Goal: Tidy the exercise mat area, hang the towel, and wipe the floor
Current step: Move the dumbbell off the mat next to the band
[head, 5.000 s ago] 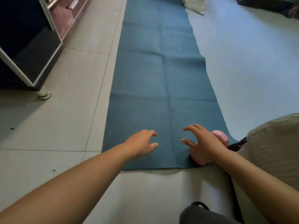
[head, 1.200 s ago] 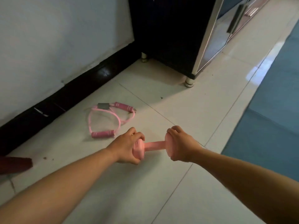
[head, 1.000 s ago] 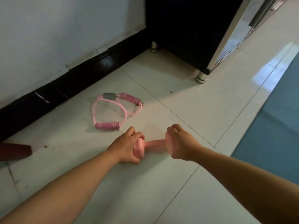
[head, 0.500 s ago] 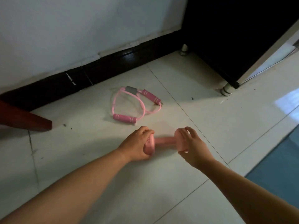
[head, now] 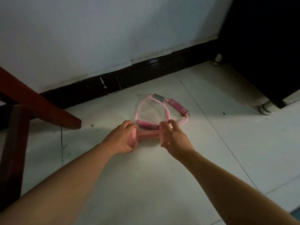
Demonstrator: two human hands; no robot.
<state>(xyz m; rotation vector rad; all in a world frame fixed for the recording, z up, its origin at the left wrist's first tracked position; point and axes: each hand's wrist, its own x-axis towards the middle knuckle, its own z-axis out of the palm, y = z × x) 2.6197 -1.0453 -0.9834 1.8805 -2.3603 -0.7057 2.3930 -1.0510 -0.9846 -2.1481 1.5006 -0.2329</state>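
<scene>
Left hand (head: 121, 140) and right hand (head: 174, 139) are gripping a pink dumbbell (head: 147, 135), fingers (head: 169, 127) curled round its ends, axis lying nine-to-three, resistance band (head: 146, 124) just beyond at twelve o'clock.

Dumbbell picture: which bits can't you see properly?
- Head view: the pink dumbbell has its ends mostly covered by the left hand and right hand.
- Head view: whether it touches the floor; fingers and shadow hide its underside.
- Head view: the resistance band has its near handle's ends behind the fingers.
- Head view: the dark cabinet is cut off by the right edge, the red-brown wooden furniture by the left.
</scene>
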